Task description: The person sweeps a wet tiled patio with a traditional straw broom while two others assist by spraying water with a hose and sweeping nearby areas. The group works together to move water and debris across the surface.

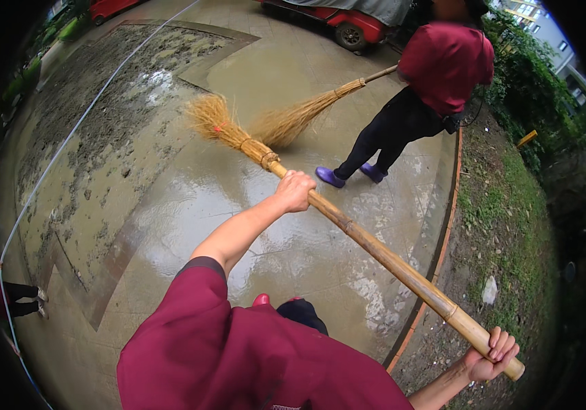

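Both my hands grip a bamboo-handled broom (375, 246) that runs diagonally across the view. My left hand (294, 190) is wrapped around the pole just behind the bound neck. Close to the butt end, my right hand (493, 355) has its fingers curled around the pole. The straw head (221, 123) points away from me, above or on the wet paving (195, 220); I cannot tell whether it touches. A second straw broom (308, 113), held by a co-worker, lies partly behind my broom's head.
The co-worker (447, 66) in purple shoes stands ahead to the right. A brick kerb (447, 241) borders grass and soil on the right. Mud (88, 128) covers paving on the left. Another person (18, 297) holds a long hose (67, 138). A red vehicle (354, 25) stands beyond.
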The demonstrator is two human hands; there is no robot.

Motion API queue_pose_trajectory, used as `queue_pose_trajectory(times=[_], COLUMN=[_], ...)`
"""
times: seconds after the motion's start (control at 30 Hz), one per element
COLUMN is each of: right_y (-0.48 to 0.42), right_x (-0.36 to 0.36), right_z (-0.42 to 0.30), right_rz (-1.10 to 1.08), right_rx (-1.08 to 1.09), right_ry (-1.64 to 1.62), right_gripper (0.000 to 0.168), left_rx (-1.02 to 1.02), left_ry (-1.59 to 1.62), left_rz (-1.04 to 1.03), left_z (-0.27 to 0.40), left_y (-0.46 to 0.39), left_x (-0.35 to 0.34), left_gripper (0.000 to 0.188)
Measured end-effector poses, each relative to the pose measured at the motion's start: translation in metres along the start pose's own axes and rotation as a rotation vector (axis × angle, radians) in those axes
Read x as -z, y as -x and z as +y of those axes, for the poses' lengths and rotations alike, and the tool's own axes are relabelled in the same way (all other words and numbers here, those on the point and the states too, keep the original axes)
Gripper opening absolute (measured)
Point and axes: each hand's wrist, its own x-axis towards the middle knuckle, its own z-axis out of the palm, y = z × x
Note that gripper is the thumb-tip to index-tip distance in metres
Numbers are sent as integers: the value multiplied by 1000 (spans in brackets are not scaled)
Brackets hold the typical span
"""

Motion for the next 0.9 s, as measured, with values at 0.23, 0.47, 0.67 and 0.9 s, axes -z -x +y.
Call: queue_pose_trajectory(times=[0.23,0.47,0.67,0.9], right_y=[-94,-163,-141,-62], right_x=[-16,-48,-43,-44], right_z=[154,297,381,392], right_rz=[-176,194,320,432], right_rx=[113,118,-339,-565], right_ry=[124,387,435,127], right_gripper=[33,30,26,21], left_rx=[-89,24,405,366], left_ry=[68,254,183,-155], left_rz=[96,12,-518,-830], left_z=[-77,-127,-211,-287], left_y=[-261,-335,-119,-40], left_x=[-99,-241,-218,-55], left_gripper=[15,14,19,18])
